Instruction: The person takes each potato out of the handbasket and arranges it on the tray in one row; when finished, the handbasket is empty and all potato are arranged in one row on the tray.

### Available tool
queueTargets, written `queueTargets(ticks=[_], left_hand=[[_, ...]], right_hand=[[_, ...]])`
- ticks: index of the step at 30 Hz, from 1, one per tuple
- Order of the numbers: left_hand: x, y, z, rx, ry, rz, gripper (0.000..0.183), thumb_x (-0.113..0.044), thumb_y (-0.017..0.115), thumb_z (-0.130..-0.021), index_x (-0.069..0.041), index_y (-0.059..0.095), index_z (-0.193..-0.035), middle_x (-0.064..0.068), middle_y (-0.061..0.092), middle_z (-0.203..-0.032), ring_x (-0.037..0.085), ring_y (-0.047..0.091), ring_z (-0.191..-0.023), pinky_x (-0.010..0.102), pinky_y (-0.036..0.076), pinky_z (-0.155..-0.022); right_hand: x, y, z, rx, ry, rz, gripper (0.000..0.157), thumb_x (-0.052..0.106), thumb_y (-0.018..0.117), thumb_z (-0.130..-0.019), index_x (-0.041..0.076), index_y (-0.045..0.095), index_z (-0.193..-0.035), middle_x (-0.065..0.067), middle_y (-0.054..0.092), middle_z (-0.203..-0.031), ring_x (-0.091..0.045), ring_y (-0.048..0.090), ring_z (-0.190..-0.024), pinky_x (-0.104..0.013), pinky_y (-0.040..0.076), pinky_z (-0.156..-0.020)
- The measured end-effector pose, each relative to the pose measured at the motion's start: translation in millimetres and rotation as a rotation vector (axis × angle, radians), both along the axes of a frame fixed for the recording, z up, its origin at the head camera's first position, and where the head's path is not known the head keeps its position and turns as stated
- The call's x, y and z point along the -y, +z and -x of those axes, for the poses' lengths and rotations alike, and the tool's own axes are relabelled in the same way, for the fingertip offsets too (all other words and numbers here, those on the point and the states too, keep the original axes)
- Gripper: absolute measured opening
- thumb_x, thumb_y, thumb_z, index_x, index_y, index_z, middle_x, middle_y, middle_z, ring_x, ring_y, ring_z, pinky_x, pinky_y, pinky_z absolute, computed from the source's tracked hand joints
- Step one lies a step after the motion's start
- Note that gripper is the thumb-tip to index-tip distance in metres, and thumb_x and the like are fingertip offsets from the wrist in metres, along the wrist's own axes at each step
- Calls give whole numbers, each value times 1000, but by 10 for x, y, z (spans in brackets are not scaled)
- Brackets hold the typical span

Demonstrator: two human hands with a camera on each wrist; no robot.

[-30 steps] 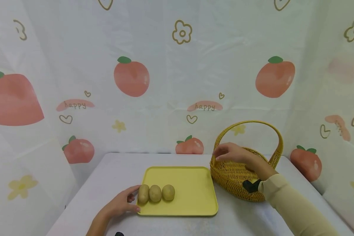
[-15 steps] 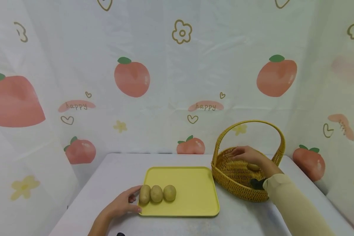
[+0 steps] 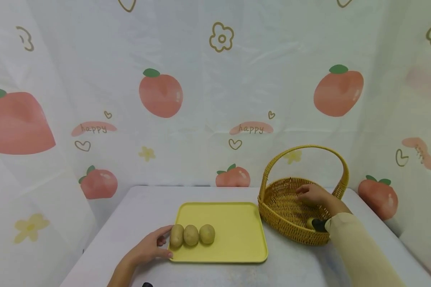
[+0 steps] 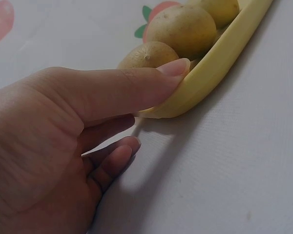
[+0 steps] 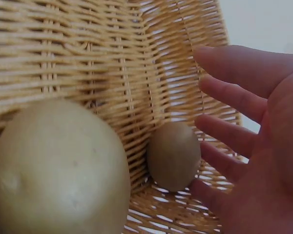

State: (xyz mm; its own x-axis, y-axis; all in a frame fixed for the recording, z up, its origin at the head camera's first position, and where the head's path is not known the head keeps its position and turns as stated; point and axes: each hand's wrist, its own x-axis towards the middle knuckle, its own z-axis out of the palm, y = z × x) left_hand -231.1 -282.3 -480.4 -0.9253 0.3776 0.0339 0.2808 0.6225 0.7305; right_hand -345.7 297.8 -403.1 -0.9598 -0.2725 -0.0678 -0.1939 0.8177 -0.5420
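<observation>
In the head view, the right hand [image 3: 314, 195] inside the basket [image 3: 280, 207] hides the potato it reaches for; only a sliver of another potato [image 3: 310, 223] shows beside the sleeve [image 3: 359, 255], which runs off the bottom edge. The left hand [image 3: 147, 249] is cut at the wrist by the same edge, where a small dark object [image 3: 145, 284] is too clipped to identify. In the left wrist view, the tray [image 4: 219, 58] leaves the frame at top right, the farthest spud [image 4: 219, 9] only partly shown. In the right wrist view, the near potato [image 5: 58, 168] is blurred and cropped at the bottom; the fingertips [image 5: 205, 190] partly cover the far potato [image 5: 173, 153].
</observation>
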Motion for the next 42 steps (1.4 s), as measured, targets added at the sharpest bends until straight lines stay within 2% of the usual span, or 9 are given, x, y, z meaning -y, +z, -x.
queueTargets(ticks=[9,12,17,20,24,26,30,33,42], left_hand=[[4,-11,-1,-14,4,-7,84,-25,85,-69,-1,47,-141,2,53,-96,15,48,-86,29,41,-75],[-4,-15,-4,-4,10,-13,85,-25,85,-69,-1,47,-141,2,54,-96,17,48,-86,29,41,-75],[-9,-17,-16,2,13,-15,85,-24,85,-69,-2,47,-141,2,54,-96,17,48,-87,29,42,-75],[-7,-9,-19,0,17,-13,85,-24,86,-69,-3,47,-141,3,54,-96,17,48,-87,29,42,-76],[-12,9,-17,4,31,-3,85,-24,86,-68,-3,48,-141,3,54,-98,19,48,-88,31,42,-76],[-18,16,-10,7,35,5,85,-25,86,-68,-3,48,-141,3,55,-99,19,48,-88,32,42,-77],[-27,18,4,1,31,17,85,-26,86,-69,-3,48,-141,2,55,-100,19,49,-88,31,42,-77],[-25,14,4,-6,24,27,85,-27,86,-69,-1,48,-141,2,54,-98,18,49,-87,30,42,-76],[-13,-2,4,-2,23,20,85,-27,86,-69,-1,48,-141,2,54,-97,18,49,-86,29,42,-75]], right_hand=[[-8,46,9,44,33,-82,43,17,66,-87,-8,60,-121,-31,57,-120,-49,53,-109,-55,45,-87],[-15,62,-18,87,43,-86,41,14,66,-86,-7,61,-120,-31,56,-119,-46,53,-109,-54,44,-86],[-34,49,-80,168,97,-61,36,0,64,-78,-5,66,-114,-20,60,-108,-30,53,-92,-41,46,-76],[-36,44,-90,141,120,-82,32,-2,62,-76,-2,68,-107,-13,61,-100,-25,51,-84,-37,45,-71],[-15,79,-94,70,133,-118,28,0,60,-79,-2,69,-105,-15,63,-99,-26,55,-85,-39,47,-70],[4,102,-99,76,121,-74,27,0,58,-83,-3,68,-108,-18,62,-103,-28,55,-87,-40,48,-69],[53,141,-104,128,117,86,29,1,55,-90,-8,64,-115,-22,60,-108,-29,57,-87,-44,51,-67],[109,173,-111,142,128,172,33,4,57,-90,-7,62,-120,-20,58,-110,-26,56,-86,-44,51,-69],[391,274,-238,28,214,250,51,7,74,-81,-5,54,-126,-22,54,-114,-24,57,-85,-45,50,-72]])
